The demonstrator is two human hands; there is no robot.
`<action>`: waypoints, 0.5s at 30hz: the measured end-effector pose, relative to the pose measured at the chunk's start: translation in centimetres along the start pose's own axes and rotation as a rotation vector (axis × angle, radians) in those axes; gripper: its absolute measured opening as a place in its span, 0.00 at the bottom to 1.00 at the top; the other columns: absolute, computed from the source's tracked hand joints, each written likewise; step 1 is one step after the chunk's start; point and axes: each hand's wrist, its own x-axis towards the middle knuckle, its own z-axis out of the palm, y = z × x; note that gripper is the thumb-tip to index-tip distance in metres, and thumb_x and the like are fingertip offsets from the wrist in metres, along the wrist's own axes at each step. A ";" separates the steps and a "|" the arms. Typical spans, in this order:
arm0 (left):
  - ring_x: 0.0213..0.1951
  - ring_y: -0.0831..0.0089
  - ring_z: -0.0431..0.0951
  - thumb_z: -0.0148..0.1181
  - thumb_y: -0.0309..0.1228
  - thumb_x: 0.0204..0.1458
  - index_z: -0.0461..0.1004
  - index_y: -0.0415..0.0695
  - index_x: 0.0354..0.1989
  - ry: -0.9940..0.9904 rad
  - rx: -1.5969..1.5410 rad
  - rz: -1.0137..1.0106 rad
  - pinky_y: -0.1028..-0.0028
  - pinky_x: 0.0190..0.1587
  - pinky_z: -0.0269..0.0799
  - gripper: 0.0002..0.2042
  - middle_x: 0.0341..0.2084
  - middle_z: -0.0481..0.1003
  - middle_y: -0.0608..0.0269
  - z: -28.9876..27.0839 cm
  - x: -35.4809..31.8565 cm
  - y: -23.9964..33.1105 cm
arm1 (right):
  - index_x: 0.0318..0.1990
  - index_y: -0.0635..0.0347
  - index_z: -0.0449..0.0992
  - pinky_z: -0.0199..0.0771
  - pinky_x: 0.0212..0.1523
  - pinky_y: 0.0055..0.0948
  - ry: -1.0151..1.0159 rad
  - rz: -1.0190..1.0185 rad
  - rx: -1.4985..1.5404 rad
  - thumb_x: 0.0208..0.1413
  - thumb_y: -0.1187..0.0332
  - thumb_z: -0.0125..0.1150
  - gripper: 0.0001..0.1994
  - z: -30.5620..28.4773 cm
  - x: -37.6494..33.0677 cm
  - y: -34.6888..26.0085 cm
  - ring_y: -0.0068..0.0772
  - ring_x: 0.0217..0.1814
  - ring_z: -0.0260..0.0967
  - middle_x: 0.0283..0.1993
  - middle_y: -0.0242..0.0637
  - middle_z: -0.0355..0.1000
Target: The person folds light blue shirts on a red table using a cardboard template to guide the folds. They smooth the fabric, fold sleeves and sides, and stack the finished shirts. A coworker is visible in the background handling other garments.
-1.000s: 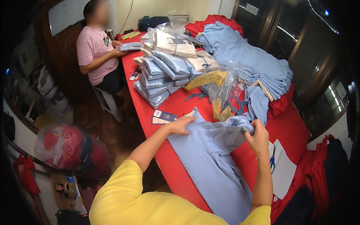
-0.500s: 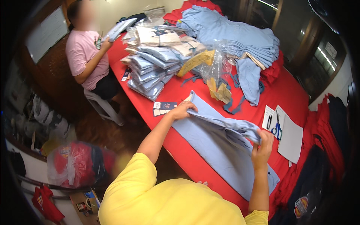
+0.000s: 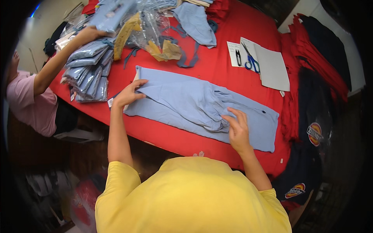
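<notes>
A light blue garment (image 3: 175, 89), folded into a long strip, lies on the red-covered table in front of me. One folded-over layer is bunched and wrinkled near its middle. At the strip's left end my left hand (image 3: 130, 94) rests on the cloth, thumb and fingers apart. My right hand (image 3: 237, 130) touches the bunched part with its fingertips, fingers spread and holding nothing. The garment's right end lies flat, with a small dark mark on it.
Bagged folded garments (image 3: 87, 73) are stacked at the left, where a co-worker's hand (image 3: 93, 35) holds a bagged blue one. Clear plastic and yellow tape (image 3: 128, 33) lie behind. Blue-handled scissors (image 3: 250, 60), thread snips (image 3: 238, 57) and paper (image 3: 272, 70) sit at the right, beside red clothes (image 3: 289, 112).
The raised layer of the garment has been laid down onto the strip, and my right hand has let go. My view has turned to the right. The co-worker now reaches over the bagged stack.
</notes>
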 end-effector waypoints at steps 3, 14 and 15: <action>0.60 0.55 0.64 0.60 0.24 0.46 0.68 0.46 0.59 0.075 0.330 0.150 0.64 0.62 0.60 0.27 0.61 0.63 0.55 1.1 -0.3 1.5 | 0.45 0.57 0.78 0.56 0.62 0.49 -0.019 -0.060 0.036 0.44 0.80 0.54 0.18 2.4 0.2 -1.2 0.50 0.61 0.60 0.57 0.45 0.66; 0.67 0.53 0.53 0.54 0.50 0.54 0.64 0.49 0.63 0.224 0.760 0.434 0.50 0.67 0.45 0.30 0.65 0.58 0.56 13.3 0.6 3.1 | 0.55 0.57 0.72 0.54 0.65 0.47 0.078 0.235 -0.199 0.57 0.65 0.57 0.18 0.4 -3.6 3.8 0.52 0.64 0.57 0.61 0.47 0.63; 0.67 0.53 0.54 0.56 0.48 0.54 0.65 0.48 0.62 0.265 0.753 0.448 0.50 0.67 0.46 0.29 0.64 0.59 0.55 13.6 0.5 3.8 | 0.56 0.58 0.71 0.56 0.63 0.47 0.156 0.389 -0.318 0.57 0.62 0.57 0.20 -1.5 -5.8 6.5 0.52 0.63 0.57 0.60 0.48 0.64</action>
